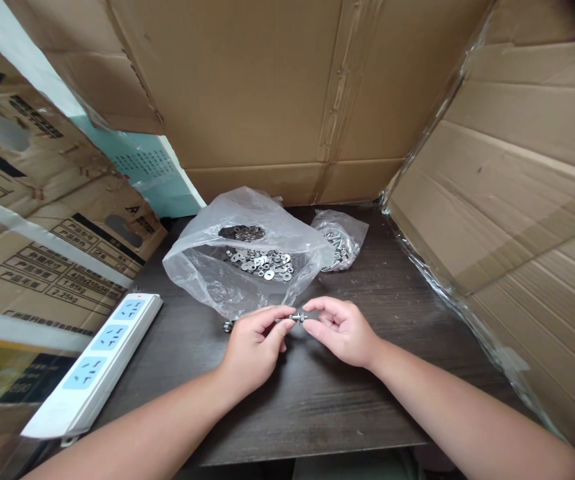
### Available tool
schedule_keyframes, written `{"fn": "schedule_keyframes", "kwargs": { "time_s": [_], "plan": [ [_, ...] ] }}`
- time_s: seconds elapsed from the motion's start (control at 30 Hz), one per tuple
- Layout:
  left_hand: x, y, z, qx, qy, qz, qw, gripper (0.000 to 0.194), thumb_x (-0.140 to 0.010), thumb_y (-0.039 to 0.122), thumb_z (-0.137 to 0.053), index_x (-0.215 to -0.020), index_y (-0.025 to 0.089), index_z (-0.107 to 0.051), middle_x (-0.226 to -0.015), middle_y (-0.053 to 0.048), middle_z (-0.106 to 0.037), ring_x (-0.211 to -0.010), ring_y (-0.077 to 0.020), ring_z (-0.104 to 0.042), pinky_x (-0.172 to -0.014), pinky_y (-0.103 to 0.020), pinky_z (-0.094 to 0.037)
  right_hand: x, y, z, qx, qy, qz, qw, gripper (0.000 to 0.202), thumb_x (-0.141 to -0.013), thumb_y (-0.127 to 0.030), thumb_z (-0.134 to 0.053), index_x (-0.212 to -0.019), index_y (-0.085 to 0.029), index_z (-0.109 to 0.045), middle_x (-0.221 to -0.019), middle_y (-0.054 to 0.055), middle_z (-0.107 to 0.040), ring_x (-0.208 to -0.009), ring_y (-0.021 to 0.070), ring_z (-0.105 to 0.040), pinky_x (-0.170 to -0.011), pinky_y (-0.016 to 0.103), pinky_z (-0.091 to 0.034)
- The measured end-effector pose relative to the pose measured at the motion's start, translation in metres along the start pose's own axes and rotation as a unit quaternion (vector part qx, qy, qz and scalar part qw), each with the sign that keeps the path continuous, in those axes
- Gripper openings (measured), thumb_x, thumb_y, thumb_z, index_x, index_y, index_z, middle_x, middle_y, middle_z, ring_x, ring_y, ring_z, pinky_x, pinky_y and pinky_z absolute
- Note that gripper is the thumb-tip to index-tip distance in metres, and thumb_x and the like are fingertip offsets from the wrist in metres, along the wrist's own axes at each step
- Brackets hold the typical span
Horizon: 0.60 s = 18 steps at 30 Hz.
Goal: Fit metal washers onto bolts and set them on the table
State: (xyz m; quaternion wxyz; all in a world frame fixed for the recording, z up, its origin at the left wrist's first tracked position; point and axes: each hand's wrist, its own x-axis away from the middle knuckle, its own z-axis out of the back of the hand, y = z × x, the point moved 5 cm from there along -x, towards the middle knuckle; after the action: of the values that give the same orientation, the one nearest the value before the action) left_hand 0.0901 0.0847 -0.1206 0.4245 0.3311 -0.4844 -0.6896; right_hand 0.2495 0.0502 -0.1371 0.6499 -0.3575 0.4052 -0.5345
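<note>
Between my two hands, above the front half of the table, is a small metal bolt (pixel 298 318) with what looks like a washer or nut on it. My left hand (pixel 257 341) pinches its left end between thumb and fingers. At the other end, the thumb and index finger of my right hand (pixel 343 331) close around the right side of the bolt. Just beyond lies an open clear plastic bag (pixel 202 267) with many loose washers and nuts (pixel 268 274) in it. A small dark metal piece (pixel 228 326) rests on the table beside my left hand.
A smaller clear bag of bolts (pixel 338 248) stands at the back right of the dark table (pixel 367 413). On the left lies a white power strip (pixel 100 357). Cardboard walls (pixel 262 87) enclose the table at the back and sides. A light-blue printed sheet (pixel 142 167) stands behind the left side.
</note>
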Motion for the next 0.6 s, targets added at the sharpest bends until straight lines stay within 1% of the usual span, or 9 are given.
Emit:
{"fn": "schedule_keyframes", "kwargs": {
  "time_s": [0.07,0.17,0.43,0.6],
  "plan": [
    [-0.0002,-0.0007,0.0003,0.002,0.0,0.003,1.0,0.026,-0.079,0.03,-0.058,-0.093,0.012,-0.07,-0.085,-0.005,-0.07,-0.046,0.0025,-0.051,-0.049,-0.006,-0.043,0.0006,-0.0026,0.0003,0.005,0.007,0.024,1.0,0.044,-0.081,-0.043,-0.055,-0.102,-0.005,-0.06,-0.049,-0.007,-0.024,-0.046,-0.0009,-0.022,-0.049,0.014,-0.022],
    [-0.001,-0.0016,0.0001,0.003,0.002,0.0,1.0,0.027,-0.079,0.03,-0.058,-0.093,0.011,-0.071,-0.084,-0.005,-0.07,-0.046,0.0022,-0.052,-0.049,-0.006,-0.043,0.0001,-0.0033,0.0,0.012,0.01,0.031,0.999,0.042,-0.08,-0.042,-0.056,-0.1,-0.005,-0.061,-0.048,-0.007,-0.023,-0.046,-0.001,-0.021,-0.048,0.014,-0.021],
    [-0.0001,-0.0016,-0.0024,0.0,-0.006,-0.008,1.0,0.026,-0.079,0.03,-0.058,-0.092,0.011,-0.071,-0.08,-0.005,-0.07,-0.045,0.0015,-0.052,-0.048,-0.006,-0.043,-0.0022,-0.0001,-0.0018,0.008,-0.002,0.006,1.0,0.044,-0.079,-0.044,-0.057,-0.097,-0.005,-0.064,-0.048,-0.006,-0.024,-0.046,-0.0008,-0.021,-0.048,0.015,-0.02],
    [0.001,0.0013,-0.001,-0.003,-0.003,-0.023,1.0,0.024,-0.079,0.028,-0.058,-0.09,0.011,-0.071,-0.07,-0.004,-0.068,-0.044,0.0,-0.052,-0.047,-0.008,-0.043,-0.0016,-0.0035,-0.0027,0.0,-0.012,-0.006,1.0,0.044,-0.08,-0.044,-0.056,-0.096,-0.004,-0.064,-0.047,-0.006,-0.026,-0.045,-0.0006,-0.021,-0.047,0.015,-0.02]
  ]
}}
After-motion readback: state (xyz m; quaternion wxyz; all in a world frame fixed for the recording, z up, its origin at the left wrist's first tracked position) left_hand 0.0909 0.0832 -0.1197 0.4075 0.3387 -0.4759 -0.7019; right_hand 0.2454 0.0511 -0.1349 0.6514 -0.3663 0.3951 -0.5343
